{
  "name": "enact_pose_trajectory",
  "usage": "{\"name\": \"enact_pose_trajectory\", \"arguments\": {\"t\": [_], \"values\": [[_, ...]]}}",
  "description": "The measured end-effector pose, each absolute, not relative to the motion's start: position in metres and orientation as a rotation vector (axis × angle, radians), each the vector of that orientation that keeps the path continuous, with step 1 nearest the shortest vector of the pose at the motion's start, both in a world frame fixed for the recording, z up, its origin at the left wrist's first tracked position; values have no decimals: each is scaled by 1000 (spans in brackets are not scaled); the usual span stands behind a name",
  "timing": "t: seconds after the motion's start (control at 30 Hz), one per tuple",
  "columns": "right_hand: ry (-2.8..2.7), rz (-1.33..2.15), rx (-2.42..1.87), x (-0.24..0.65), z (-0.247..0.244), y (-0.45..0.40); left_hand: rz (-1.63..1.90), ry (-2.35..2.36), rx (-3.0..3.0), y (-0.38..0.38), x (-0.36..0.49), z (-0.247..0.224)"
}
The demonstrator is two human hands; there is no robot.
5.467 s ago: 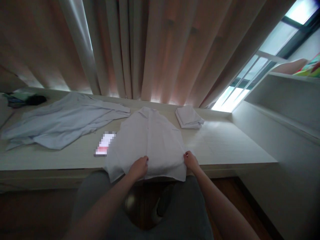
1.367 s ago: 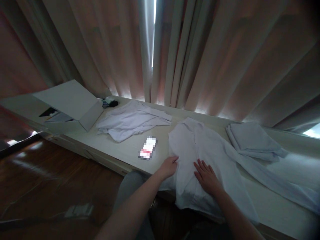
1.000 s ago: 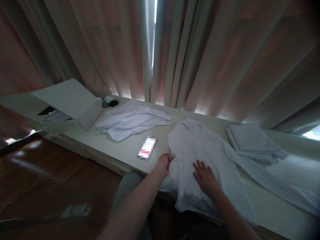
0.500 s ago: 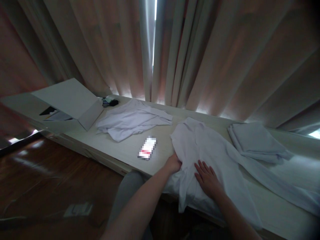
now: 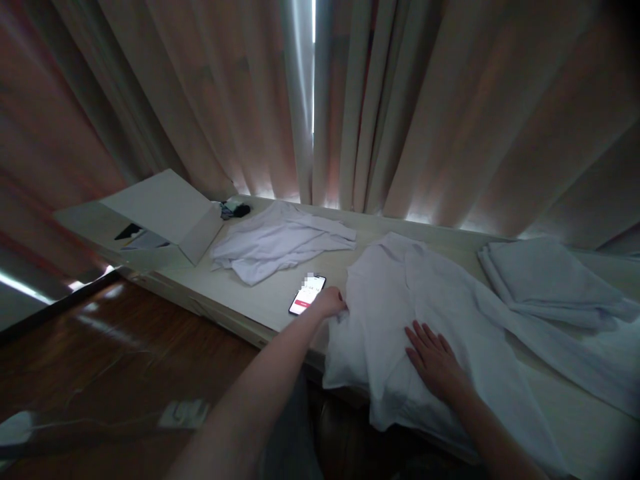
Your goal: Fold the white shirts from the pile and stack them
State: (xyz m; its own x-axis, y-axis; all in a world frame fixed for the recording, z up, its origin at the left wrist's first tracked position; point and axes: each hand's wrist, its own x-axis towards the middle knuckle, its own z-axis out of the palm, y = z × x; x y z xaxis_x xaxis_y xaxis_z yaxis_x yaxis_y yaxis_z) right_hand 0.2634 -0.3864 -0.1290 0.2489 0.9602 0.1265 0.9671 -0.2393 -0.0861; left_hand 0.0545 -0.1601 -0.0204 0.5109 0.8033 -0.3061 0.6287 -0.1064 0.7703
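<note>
**Left hand and right hand at a white collared cloth shirt**

Tall pinkish-beige fabric curtains hang behind a long, pale, flat-topped bench. Glossy reddish-brown wooden floor shows at the lower left.

The collared shirt lies spread on the bench, collar towards the curtains, its hem hanging over the front edge. One long sleeve stretches right, passing in front of a folded stack of white cloth. Left of the shirt, a second white garment lies loosely rumpled; farther left stands a white rectangular box, lid raised at a slant, with papers and something dark inside.

The right hand rests palm down on the shirt, fingers extended and slightly spread. The left hand's fingers are curled in at the shirt's left edge; whether they pinch cloth, I cannot tell.

A small bundle of dark and pale cloth sits beside the box. A black-edged smartphone, its screen lit white with a red bar, lies just beside the left hand.
</note>
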Motion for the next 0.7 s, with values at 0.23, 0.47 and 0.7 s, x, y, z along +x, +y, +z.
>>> {"name": "enact_pose_trajectory", "arguments": {"t": [0.23,0.47,0.7], "values": [[-1848,-82,-2358,264,-129,-386,314,1350,2401,-97,22,38],[-1847,-102,-2337,265,-129,-387,492,1632,2673,-62,-18,77],[-1857,-165,-2297,269,-138,-386,541,2016,2663,-13,-63,96]]}}
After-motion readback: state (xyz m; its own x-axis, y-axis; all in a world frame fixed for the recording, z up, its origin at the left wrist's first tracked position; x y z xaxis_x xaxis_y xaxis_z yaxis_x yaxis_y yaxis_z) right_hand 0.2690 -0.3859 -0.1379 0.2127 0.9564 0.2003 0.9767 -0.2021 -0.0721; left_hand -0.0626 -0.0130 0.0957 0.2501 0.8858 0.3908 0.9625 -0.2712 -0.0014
